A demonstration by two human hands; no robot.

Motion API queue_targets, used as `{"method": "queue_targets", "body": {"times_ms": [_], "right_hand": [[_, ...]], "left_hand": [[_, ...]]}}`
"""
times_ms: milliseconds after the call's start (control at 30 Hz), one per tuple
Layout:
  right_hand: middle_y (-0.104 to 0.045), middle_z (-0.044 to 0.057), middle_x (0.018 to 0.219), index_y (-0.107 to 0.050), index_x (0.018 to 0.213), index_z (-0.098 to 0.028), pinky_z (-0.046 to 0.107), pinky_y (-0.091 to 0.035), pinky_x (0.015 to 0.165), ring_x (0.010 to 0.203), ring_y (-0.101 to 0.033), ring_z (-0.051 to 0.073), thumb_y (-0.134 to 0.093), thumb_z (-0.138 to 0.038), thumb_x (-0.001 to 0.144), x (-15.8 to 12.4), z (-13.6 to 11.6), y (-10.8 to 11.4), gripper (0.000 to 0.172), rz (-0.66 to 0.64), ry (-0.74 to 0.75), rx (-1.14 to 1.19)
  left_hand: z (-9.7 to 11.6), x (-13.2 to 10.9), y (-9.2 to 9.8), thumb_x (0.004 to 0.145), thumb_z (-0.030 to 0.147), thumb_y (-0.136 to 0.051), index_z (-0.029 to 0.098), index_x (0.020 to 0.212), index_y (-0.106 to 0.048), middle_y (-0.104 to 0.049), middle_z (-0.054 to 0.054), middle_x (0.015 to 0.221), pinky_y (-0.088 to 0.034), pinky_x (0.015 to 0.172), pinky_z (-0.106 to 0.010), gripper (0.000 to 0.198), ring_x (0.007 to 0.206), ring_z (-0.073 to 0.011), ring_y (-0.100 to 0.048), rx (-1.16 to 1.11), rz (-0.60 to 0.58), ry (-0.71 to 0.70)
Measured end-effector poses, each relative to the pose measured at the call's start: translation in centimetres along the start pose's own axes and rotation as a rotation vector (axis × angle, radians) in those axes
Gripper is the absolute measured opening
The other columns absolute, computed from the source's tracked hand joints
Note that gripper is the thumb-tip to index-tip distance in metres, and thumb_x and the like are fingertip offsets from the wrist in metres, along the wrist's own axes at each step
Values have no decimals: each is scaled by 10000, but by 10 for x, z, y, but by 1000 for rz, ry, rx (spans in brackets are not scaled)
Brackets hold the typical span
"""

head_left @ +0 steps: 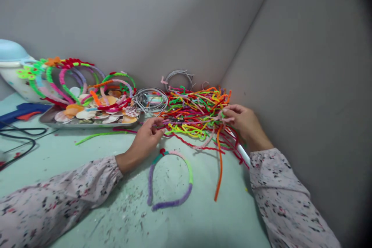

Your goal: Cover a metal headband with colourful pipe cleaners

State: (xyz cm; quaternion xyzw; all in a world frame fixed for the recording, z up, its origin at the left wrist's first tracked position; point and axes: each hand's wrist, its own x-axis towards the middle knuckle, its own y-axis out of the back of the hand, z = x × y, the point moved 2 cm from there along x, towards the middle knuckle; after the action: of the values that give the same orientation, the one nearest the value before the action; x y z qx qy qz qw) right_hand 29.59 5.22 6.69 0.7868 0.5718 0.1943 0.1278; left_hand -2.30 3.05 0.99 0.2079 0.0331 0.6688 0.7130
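A tangled heap of colourful pipe cleaners (193, 104) lies on the table against the wall. At its left edge my left hand (148, 135) has its fingers curled around the end of a purple pipe cleaner (197, 122), which stretches across the heap toward the right. My right hand (241, 122) pinches a pale pink pipe cleaner (229, 119) over the heap's right side. An orange pipe cleaner (219, 166) hangs out of the pile onto the table. Nearer to me lies a headband (191, 174) wrapped in purple, green, pink and teal, with a small red knot on top.
On the left, a metal tray (87, 125) holds shells and several wrapped headbands (62, 79). Coiled grey wire (151, 100) sits between tray and heap. A blue glue gun (20, 112) with a black cord and a white tub (13, 73) stand farther left. Grey walls close the back and right.
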Motion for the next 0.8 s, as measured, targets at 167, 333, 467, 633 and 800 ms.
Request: {"method": "queue_targets", "body": {"times_ms": [167,333,467,633,800], "right_hand": [[-652,31,713,-665,826,-194,255,-422,557,612,-566,143,-577,-346,758,-17,-42,21,188,192,212,-466],[-635,40,751,-642,896,-213,253,-423,562,638,-561,139,-556,-338,789,-49,-80,3,186,168,284,-236],[-588,-13,694,-619,884,-238,239,-431,529,594,-528,117,-587,-346,769,-66,-74,-55,161,-143,191,142],[-581,-39,680,-596,907,-241,239,-432,493,551,-504,106,-631,-335,744,-83,-48,-113,192,-291,24,364],[-600,-42,716,-595,878,-248,241,-451,507,568,-519,103,-624,-296,742,-97,-42,-127,147,-296,-32,393]], "left_hand": [[-1,1,0,790,289,-567,189,1116,-559,-614,-33,993,-429,638,-233,341,734,-124,-554,-131,58,33],[16,-5,0,813,324,-567,182,1041,-586,-611,-21,897,-403,549,-208,270,635,-96,-516,-256,8,70],[31,-14,-6,823,350,-568,168,975,-602,-516,33,608,-363,492,-209,240,518,-91,-448,-340,-165,110],[29,-19,-14,828,406,-572,175,956,-601,-543,22,642,-378,502,-217,266,540,-101,-494,-371,-334,130],[21,-16,-14,781,384,-636,159,812,-589,-562,12,717,-396,523,-208,232,568,-84,-485,-322,-332,79]]}}
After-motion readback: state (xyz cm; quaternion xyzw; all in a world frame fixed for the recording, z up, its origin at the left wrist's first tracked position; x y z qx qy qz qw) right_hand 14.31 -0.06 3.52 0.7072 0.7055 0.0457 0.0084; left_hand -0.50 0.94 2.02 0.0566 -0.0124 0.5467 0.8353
